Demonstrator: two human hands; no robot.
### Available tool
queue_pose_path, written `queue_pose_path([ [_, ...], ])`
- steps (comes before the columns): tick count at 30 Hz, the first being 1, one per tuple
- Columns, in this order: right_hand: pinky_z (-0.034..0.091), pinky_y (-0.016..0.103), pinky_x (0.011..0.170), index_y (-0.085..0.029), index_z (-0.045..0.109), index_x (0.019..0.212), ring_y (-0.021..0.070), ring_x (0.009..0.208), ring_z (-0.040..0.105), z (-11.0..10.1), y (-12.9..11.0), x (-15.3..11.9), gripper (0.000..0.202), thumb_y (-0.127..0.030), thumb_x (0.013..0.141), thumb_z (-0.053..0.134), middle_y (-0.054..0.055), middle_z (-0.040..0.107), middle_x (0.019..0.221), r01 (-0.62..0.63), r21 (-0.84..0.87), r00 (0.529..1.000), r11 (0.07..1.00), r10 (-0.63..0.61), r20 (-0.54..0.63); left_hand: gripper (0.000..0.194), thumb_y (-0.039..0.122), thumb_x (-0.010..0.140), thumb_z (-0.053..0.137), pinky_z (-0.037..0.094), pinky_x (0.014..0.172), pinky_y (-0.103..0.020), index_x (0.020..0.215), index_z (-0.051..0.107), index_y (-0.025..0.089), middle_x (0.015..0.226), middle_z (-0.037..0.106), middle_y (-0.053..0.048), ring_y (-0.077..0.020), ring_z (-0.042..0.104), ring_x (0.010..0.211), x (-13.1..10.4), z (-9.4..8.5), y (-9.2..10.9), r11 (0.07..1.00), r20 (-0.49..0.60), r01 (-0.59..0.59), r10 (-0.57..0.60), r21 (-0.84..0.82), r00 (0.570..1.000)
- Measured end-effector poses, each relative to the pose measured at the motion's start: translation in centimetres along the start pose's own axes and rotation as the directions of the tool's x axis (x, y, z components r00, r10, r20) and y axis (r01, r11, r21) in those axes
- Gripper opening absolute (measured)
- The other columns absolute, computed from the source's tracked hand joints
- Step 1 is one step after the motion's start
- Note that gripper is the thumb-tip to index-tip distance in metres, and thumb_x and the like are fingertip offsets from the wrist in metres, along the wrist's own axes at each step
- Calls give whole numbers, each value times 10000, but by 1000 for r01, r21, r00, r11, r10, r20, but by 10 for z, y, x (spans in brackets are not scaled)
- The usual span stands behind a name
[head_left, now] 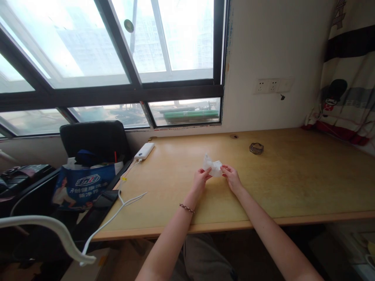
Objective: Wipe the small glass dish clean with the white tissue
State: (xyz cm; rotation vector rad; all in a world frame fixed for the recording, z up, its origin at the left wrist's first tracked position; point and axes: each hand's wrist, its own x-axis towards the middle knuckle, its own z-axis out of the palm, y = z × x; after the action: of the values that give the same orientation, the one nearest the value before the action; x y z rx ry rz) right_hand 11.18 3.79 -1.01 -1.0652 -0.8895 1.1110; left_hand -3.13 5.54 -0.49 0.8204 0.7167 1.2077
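A crumpled white tissue (214,167) is stretched between my two hands above the wooden desk. My left hand (201,175) pinches its left side between thumb and fingers, and a braided bracelet (186,208) circles that wrist. On the tissue's right edge, the fingers of my right hand (231,176) are closed. Beyond my right hand, a dark openwork ring-shaped object (256,148) lies on the desk.
A white power bank (144,151) with a white cable (124,203) lies at the desk's (307,175) left edge. Left of the desk, a blue bag (88,185) rests on a black chair (93,138). A white curved tube (43,221) crosses the lower left. Window and wall stand behind.
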Motion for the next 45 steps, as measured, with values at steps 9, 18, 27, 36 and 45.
queue_pose_path([
  [9,418,231,619,-168,575,760,118,684,556,-4,-1,3,254,-318,570,651,8,620,765,41,109,993,993,-28,-118,375,306,594,671,488,704,-349,898,576,108,920,614,-117,-207,594,789,1,-3,-3,995,-86,-83,89,63,992],
  [18,447,258,610,-190,528,798,128,659,579,-3,3,4,307,-330,561,665,25,621,797,4,54,991,999,4,-132,227,327,686,573,446,739,-314,824,556,147,822,620,-68,-177,576,791,-7,-1,6,814,-127,-331,437,477,891],
  [27,474,337,698,-169,559,946,215,858,581,6,-21,-7,495,-579,703,424,69,641,866,-276,404,935,872,145,325,291,306,638,636,210,1002,-401,907,607,198,1070,575,-86,-228,394,1141,-21,17,6,240,659,-722,295,650,692],
  [36,485,324,681,-190,548,978,205,828,596,3,-15,-2,332,-369,698,537,39,647,890,-305,449,946,840,214,243,216,245,726,546,237,986,-417,928,613,210,1040,584,-70,-212,428,1105,-25,19,15,446,369,-607,511,658,776],
  [45,501,273,587,-211,554,932,163,749,609,0,-11,0,236,-330,743,477,10,657,800,-341,482,939,807,267,216,323,340,638,627,450,712,-316,865,605,111,867,623,-103,-194,572,785,-3,2,-1,950,14,-132,133,284,991],
])
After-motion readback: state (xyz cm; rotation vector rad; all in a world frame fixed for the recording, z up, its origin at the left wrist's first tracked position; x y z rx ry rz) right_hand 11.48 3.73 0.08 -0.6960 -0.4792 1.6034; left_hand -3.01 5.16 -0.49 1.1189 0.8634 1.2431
